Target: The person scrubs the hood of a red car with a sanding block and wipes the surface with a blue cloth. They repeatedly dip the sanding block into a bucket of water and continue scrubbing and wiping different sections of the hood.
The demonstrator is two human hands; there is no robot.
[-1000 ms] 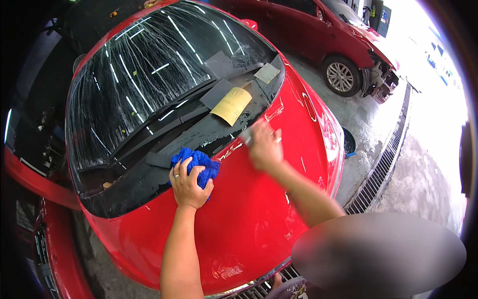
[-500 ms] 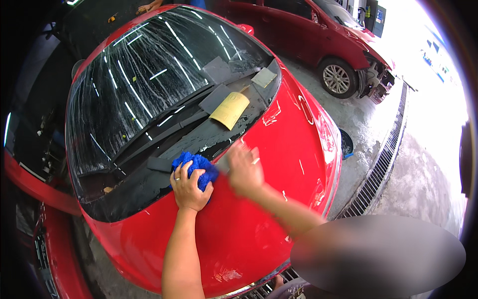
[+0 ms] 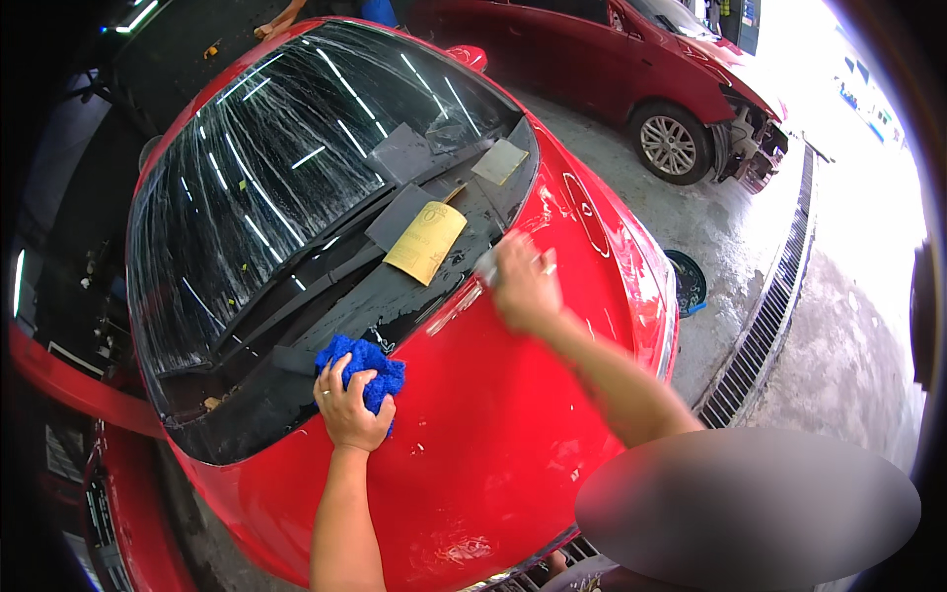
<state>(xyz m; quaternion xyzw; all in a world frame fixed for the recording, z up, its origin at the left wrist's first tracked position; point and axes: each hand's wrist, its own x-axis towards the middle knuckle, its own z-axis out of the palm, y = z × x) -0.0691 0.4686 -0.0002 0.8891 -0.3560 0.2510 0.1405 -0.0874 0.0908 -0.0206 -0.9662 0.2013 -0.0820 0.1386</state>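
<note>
My left hand [image 3: 353, 412] grips a bunched blue cloth [image 3: 367, 363], fingers curled over its top, pressed on the rear edge of the red car hood [image 3: 493, 414] beside the black cowl. Farther right, my right hand [image 3: 526, 281], a little smeared by motion, is closed on a small grey piece [image 3: 487, 266] at the hood's edge near the windshield corner; its kind is too blurred to tell. Just left of that hand, a curled yellow-backed sheet of sandpaper [image 3: 426, 242] lies on the cowl. Whitish wet smears mark the hood around the right hand.
Grey sheets [image 3: 401, 153] and a pale square sheet [image 3: 500, 161] rest by the wipers [image 3: 316, 291] under the streaked windshield [image 3: 256, 168]. A dark bucket [image 3: 688, 281] stands beyond the hood, near a floor drain grate [image 3: 760, 306]. Another red car [image 3: 651, 79] without its front bumper is behind.
My right hand has moved away along the hood edge toward the windshield's right corner, grey piece still in it. The left hand stays on the blue cloth. The whole view has shifted slightly.
</note>
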